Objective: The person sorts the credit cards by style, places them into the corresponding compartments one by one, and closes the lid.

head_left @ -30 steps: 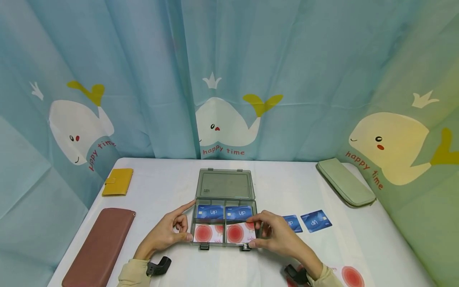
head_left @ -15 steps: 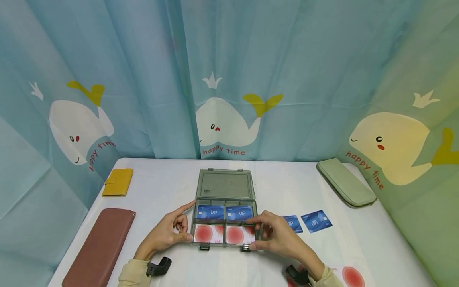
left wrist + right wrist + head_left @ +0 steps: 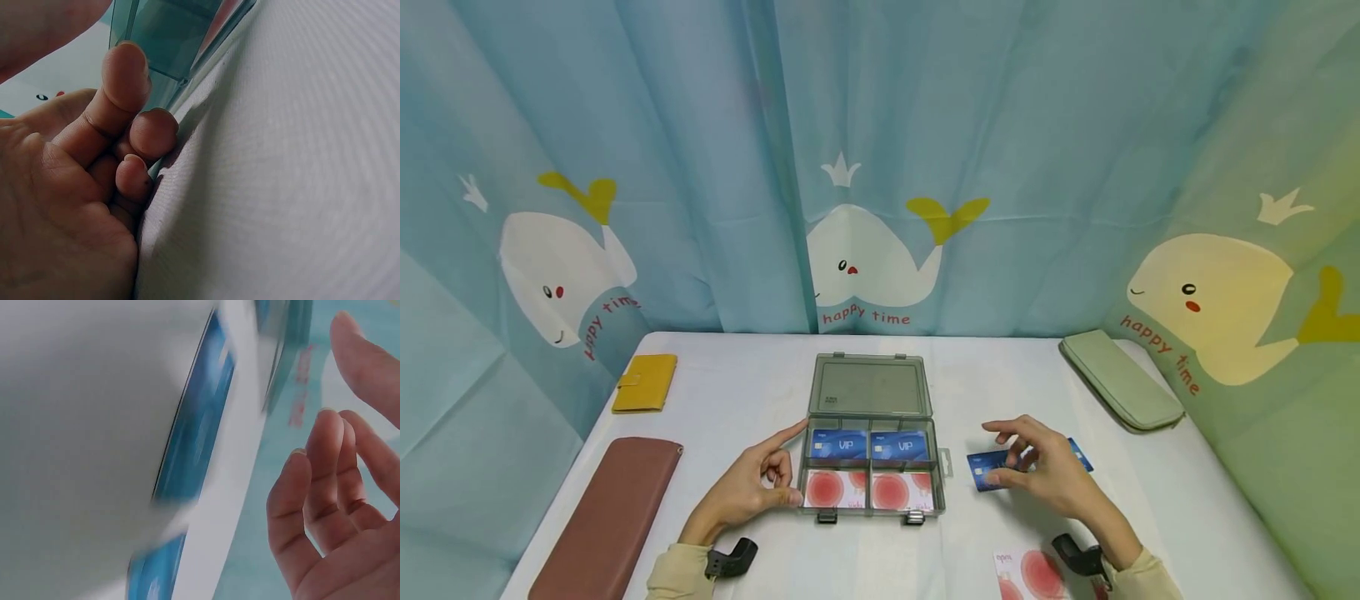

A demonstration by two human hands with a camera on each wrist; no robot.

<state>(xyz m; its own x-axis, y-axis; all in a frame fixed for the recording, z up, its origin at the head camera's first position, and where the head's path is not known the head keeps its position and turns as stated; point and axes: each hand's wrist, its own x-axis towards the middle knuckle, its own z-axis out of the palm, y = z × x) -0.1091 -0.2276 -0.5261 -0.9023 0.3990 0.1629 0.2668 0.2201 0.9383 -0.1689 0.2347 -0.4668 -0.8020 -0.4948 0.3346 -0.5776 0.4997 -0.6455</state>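
Off the box and toward the right edge of the worktop, the right hand has moved, and it hangs over two loose cards: a first blue card nearer the box and a second blue card partly hidden behind the hand. Its grip is wide and holds nothing; the right wrist view is blurred but shows the cards flat, apart from the fingers. Such thin cards could skid rather than lift if a fingertip finds no edge, and the knuckles could shove the second one. Near the worktop's front, the black wrist device overhangs a red-and-white card and could drag it if lowered. The left hand keeps a wide grip, thumb and forefinger against the box's left edge only, so a knock from the right could twist it and jostle the cards inside
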